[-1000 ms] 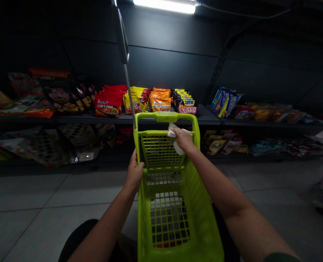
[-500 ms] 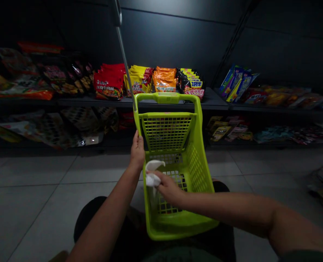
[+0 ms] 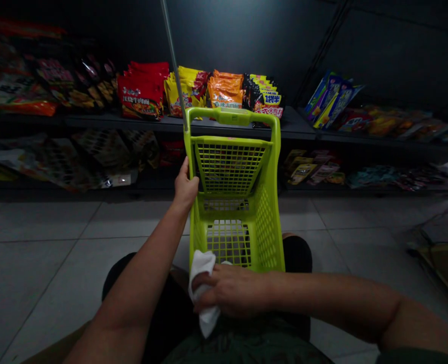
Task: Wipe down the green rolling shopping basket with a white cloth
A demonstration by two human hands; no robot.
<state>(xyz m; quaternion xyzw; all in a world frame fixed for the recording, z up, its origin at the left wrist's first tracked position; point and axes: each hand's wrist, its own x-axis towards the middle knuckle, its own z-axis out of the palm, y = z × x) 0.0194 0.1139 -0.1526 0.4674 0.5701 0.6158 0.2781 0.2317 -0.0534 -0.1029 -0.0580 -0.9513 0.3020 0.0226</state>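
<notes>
A lime-green plastic shopping basket with mesh walls stands tilted in front of me, its handle at the far end. My left hand is closed round the basket's left rim. My right hand is closed on a crumpled white cloth and presses it on the basket's near edge, close to my lap. A thin metal pole rises from the basket's far left corner.
Dark shelves run across the back, stocked with red, yellow and orange snack packets; more packets lie to the right and on the lower shelf. Grey tiled floor lies on both sides. A flat object lies at the right.
My right hand carried the cloth from the basket's far top edge down along the inside to the near edge. My left hand kept its grip on the left rim.
</notes>
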